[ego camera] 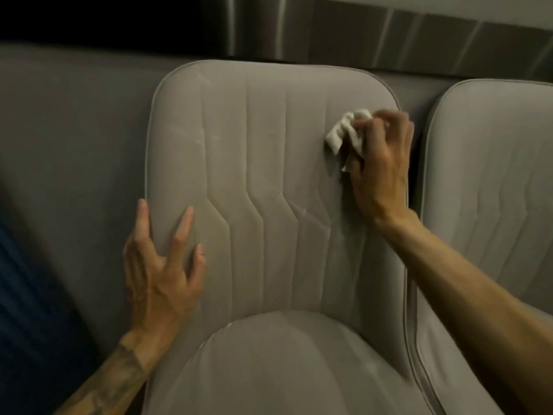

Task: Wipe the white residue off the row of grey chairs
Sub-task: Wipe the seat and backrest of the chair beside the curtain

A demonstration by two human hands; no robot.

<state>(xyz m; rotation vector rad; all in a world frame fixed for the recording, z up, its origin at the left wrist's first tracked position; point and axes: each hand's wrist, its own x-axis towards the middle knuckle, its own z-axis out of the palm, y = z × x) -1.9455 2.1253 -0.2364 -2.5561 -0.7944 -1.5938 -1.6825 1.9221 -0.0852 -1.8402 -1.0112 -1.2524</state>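
**Cloth at the back's upper right, left hand braced at its left edge**

A grey wall (74,130) fills the left and runs behind the row, with metal trim (389,34) above it. The chair (269,265) takes up the middle of the view. Its back (269,130) stands with the long axis running up and down the frame, and its stitched channels follow that line with a kink about halfway. The seat (284,369) bulges out at the bottom. A second chair (493,175) stands just beside it on the right, and only a narrow dark gap parts the two.

The hands are well apart, one on each side of the back. The left hand (158,274) lies flat with straight, spread fingers at the lower left edge, its outermost finger past the piping and the others on the padding. The right hand (380,163) is near the upper right edge, close to the gap, with its fingers curled round a white cloth (341,133) and pressing it on the padding. The cloth is a crumpled wad that sticks out left of the fingers, towards the middle of the back.

The wide middle of the back between the hands is bare. Faint white residue (308,212) streaks the kink below the cloth, and lighter marks show near the top left corner and on the seat's front rim
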